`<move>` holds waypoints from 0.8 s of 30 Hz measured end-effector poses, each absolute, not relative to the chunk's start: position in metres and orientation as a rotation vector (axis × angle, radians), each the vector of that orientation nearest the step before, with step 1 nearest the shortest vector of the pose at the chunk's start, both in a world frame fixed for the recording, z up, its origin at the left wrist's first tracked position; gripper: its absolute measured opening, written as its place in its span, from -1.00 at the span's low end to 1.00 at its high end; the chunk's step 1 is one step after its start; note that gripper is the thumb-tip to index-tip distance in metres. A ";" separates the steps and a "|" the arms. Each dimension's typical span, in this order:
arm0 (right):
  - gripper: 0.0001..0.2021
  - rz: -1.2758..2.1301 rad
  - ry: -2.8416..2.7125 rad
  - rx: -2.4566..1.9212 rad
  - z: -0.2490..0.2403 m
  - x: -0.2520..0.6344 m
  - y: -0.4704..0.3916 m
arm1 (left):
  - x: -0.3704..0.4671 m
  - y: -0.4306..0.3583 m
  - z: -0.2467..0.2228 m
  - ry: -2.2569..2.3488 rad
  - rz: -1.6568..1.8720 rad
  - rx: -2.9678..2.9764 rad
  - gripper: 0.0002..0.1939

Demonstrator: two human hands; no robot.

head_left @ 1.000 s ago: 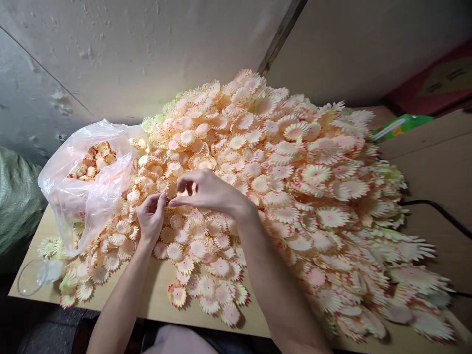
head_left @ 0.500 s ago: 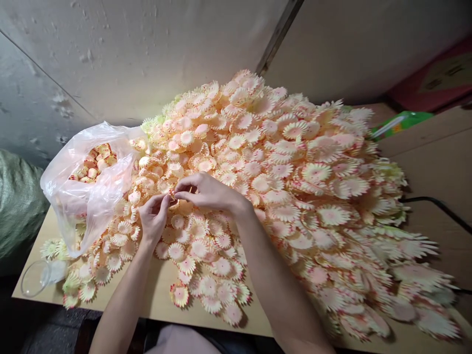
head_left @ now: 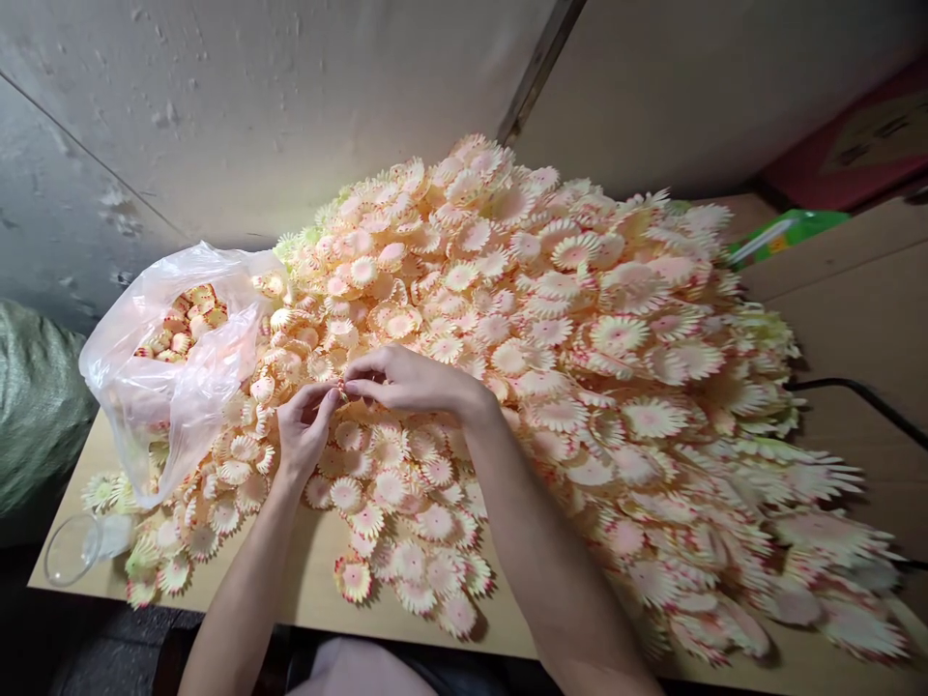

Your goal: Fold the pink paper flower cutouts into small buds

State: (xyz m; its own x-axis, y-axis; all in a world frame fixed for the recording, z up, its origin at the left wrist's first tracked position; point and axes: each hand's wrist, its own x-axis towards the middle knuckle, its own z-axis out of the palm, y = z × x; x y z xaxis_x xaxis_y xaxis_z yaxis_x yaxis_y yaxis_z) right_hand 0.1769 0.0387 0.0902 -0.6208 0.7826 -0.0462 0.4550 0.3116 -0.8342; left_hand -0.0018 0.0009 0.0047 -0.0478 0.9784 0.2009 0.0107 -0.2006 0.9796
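Note:
My left hand (head_left: 304,422) and my right hand (head_left: 391,375) meet over the heap, both with thumb and fingers pinched together. Between their fingertips is a small artificial flower piece (head_left: 342,390), pale with red, mostly covered by the fingers. All around spreads a big pile of artificial flower pieces (head_left: 580,329), cream and pink discs with fringed, red-tipped edges. To the left of my hands, an open translucent plastic bag (head_left: 137,377) contains several curled-up flower pieces (head_left: 185,324).
The wooden table (head_left: 311,580) shows bare along its near edge. A clear round lid or cup (head_left: 72,549) lies at the left corner. A green woven sack (head_left: 36,416) stands left, a cardboard box (head_left: 855,319) with a black cable (head_left: 870,387) right. A wall (head_left: 290,116) rises behind.
Both hands stay pinched together in nearly the same place, with only slight finger movement. The view has shifted very slightly.

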 end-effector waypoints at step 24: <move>-0.85 0.737 -2.082 -1.244 0.094 0.183 0.037 | -0.004 0.002 0.003 1.300 1.489 1.308 -0.73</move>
